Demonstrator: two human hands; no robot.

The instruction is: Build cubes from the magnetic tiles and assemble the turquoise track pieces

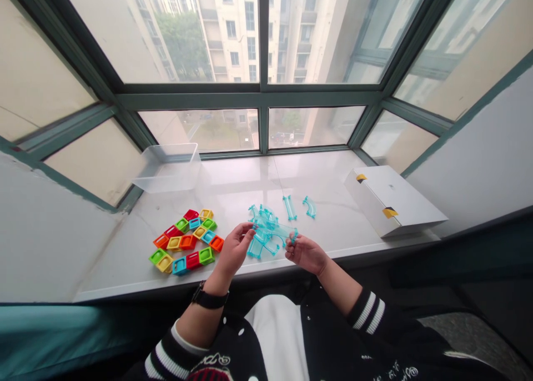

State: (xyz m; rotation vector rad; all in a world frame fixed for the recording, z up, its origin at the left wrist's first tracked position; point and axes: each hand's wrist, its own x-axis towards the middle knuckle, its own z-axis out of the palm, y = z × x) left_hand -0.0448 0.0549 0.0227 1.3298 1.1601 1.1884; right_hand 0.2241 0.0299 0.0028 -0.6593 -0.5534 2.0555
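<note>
My left hand [236, 246] and my right hand [306, 253] hold a clear teal plastic track piece [277, 229] between them, one end in each hand's fingertips. Beneath it lies a loose pile of similar teal track pieces [256, 245], partly covered by the held one. Apart from the pile, a straight teal piece [290, 207] and a curved teal piece [310, 206] rest farther back. To the left of my left hand, several hollow blocks [188, 242] in red, yellow, green, blue and orange lie grouped in slanting rows.
A clear plastic bin [170, 175] stands at the back left by the window. A white box [395, 197] with yellow-and-black tabs sits at the right. The white sill [333, 236] ends at a front edge just before my body; window frames and walls bound it.
</note>
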